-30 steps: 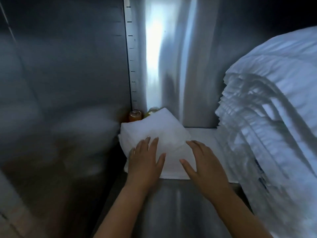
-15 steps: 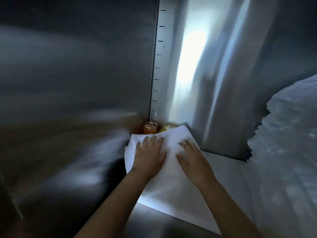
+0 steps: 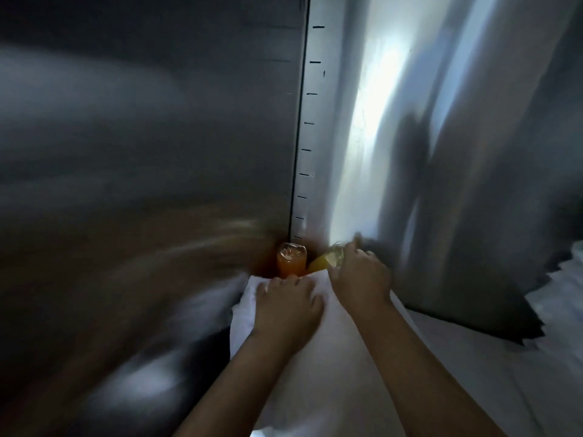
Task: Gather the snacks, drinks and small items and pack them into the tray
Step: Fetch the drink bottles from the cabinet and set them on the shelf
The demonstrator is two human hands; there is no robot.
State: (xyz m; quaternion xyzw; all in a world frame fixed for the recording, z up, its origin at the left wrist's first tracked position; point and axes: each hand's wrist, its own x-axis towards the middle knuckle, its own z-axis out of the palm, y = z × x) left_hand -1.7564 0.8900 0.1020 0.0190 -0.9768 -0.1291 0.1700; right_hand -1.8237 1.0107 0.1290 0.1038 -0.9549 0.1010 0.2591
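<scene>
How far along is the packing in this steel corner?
Early, it seems. Done: nothing visibly packed; no tray in view. In hand: the left hand rests flat on the white cloth; the right hand is at the yellow bottle, grip blurred. Left: the orange bottle stands in the corner, to be packed.

Shelf (image 3: 473, 373): pale, flat surface inside a steel-walled compartment, dimly lit. A white folded cloth (image 3: 315, 405) lies on its left part, its far edge reaching toward the back corner. In that corner an orange bottle (image 3: 291, 263) stands upright. Just to its right is a yellow bottle (image 3: 326, 263), tilted and partly hidden. White pile (image 3: 568, 279) at the right edge, blurred.
</scene>
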